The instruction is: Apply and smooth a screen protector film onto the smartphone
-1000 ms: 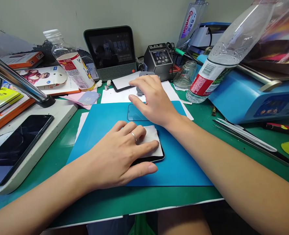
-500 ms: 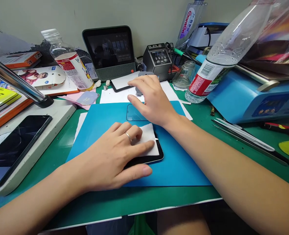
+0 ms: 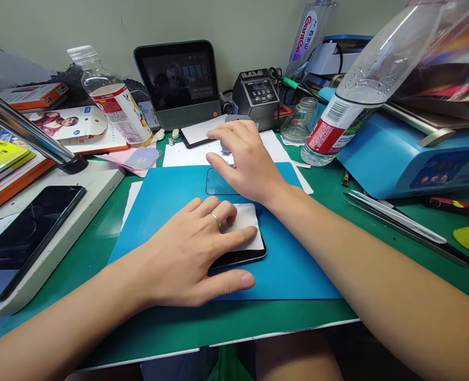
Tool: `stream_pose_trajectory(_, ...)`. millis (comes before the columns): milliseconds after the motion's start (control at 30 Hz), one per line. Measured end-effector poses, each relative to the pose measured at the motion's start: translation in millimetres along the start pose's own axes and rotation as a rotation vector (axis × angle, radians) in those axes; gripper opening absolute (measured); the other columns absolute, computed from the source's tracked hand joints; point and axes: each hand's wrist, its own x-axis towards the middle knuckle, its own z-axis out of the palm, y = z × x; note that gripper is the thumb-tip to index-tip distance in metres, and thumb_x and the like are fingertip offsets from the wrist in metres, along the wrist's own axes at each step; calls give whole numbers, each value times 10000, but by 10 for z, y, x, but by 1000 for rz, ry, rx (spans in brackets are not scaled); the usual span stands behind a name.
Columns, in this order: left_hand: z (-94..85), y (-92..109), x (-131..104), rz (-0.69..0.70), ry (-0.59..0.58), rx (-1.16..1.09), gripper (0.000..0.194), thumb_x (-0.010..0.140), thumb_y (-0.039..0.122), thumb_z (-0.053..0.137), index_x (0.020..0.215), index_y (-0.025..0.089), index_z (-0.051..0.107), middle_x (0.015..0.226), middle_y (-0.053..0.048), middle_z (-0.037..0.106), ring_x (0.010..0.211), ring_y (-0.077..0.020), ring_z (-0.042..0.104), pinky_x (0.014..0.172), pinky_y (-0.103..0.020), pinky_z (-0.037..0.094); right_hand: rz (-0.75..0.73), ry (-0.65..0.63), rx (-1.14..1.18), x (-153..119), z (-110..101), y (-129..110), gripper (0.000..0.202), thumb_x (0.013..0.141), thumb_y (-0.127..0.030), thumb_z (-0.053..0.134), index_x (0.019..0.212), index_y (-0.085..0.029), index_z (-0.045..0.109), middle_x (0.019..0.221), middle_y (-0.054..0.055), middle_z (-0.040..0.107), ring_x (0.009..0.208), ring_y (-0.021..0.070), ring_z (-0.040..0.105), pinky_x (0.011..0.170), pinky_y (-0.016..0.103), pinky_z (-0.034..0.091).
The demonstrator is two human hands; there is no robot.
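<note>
"Which step is happening?"

"Apparently wiping: the left hand (image 3: pixel 197 248) is pressing one rectangular white wipe (image 3: pixel 245 215) onto one flat black rectangular device (image 3: pixel 238 258) on one blue mat (image 3: pixel 298 264), fingers unclenched."

"And the right hand (image 3: pixel 251 161)?"

"Its fingers are hanging loosely spread, grasping nothing, near one clear, black-edged panel (image 3: pixel 218 182). The next stroke is probably calling for even pressure."

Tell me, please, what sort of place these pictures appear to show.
It looks like a work desk, probably for phone repair: a phone lies on the left, tweezers lie on the right, and the left hand rests on a white cloth over a dark flat device.
</note>
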Motion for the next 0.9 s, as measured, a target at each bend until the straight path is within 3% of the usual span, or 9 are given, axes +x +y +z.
stream_pose_trajectory(300, -30, -33, -17, 6, -16, -22, 538, 983, 641, 424, 1360, 295, 590, 1172, -99, 547, 920, -239, 463, 850, -437, 379, 15, 2, 8, 0, 0, 12, 270, 948, -267, 547, 1202, -228, 628, 1273, 97, 642, 1267, 328, 488, 1125, 581, 354)
stream_pose_trajectory(500, -65, -111, -58, -90, 21, 50, 523, 1007, 595, 404, 1388, 289, 588, 1212, -118, 570, 942, -256, 488, 867, -473, 399, 9, 9, -4, 0, 2, 9, 271, 947, -259, 539, 1197, -208, 630, 1263, 103, 649, 1261, 329, 493, 1112, 570, 371)
stream_pose_trajectory(667, -3, -40, -14, 21, 15, -5, 599, 982, 640, 436, 1423, 252, 555, 1404, -125, 558, 1167, -316, 532, 1008, -517, 409, 7, 21, -5, 3, 18, 18, 275, 938, -262, 551, 1194, -207, 636, 1264, 103, 649, 1262, 326, 497, 1115, 568, 375)
stream_pose_trajectory(767, 20, -18, -13, 126, -6, -34, 638, 991, 629, 442, 1465, 208, 507, 1538, -90, 503, 1403, -302, 449, 1202, -495, 284, 1, 26, -7, 1, 21, 26, 276, 945, -273, 544, 1201, -221, 633, 1262, 95, 646, 1268, 327, 494, 1130, 587, 354)
stream_pose_trajectory(900, 30, -67, -38, 42, -4, 19, 663, 1031, 597, 365, 1527, 161, 425, 1595, -94, 432, 1508, -265, 360, 1289, -480, 148, -4, 17, -15, 1, 22, 31, 283, 949, -270, 536, 1213, -224, 628, 1269, 94, 642, 1275, 330, 490, 1154, 606, 322)
